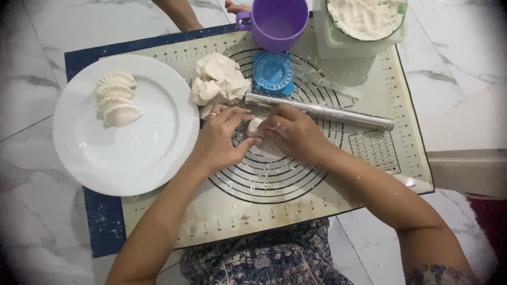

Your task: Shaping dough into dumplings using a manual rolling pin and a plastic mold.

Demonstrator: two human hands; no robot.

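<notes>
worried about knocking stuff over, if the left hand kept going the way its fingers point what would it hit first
Probably the right hand: the left hand points right across the small dough piece they both hold. Beyond lies the rolling pin.

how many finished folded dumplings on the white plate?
4. The pale crimped half-moon dumplings overlap in one stack at the upper-left of the round white plate: top, second, third, bottom. More could be hidden underneath.

Both hands on dough piece
</notes>
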